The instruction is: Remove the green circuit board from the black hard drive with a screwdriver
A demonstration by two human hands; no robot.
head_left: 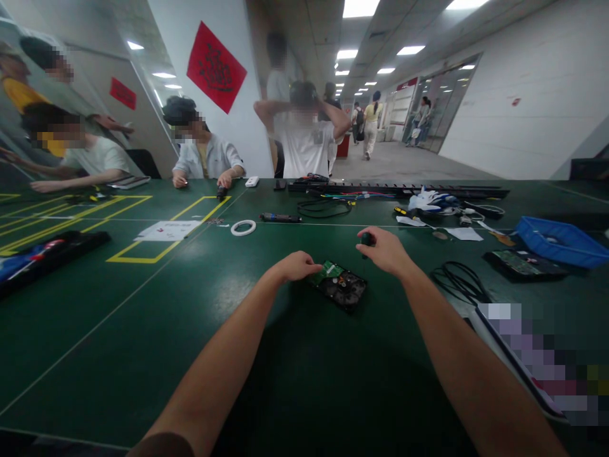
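Note:
A hard disk drive (343, 287) with a green circuit board on its near-left corner lies flat on the green table (190, 317) in front of me. My left hand (297, 265) rests closed against the drive's left edge, fingers curled on the green board. My right hand (385, 249) hovers just right of the drive, wrapped round the black handle of a screwdriver (366, 240) that points down toward the drive.
A coil of black cable (457, 285) lies right of the drive, a blue tray (561, 241) and another circuit board (523, 263) further right. A white tape ring (243, 227), a long black strip (404, 189) and cables lie ahead. People sit across the table.

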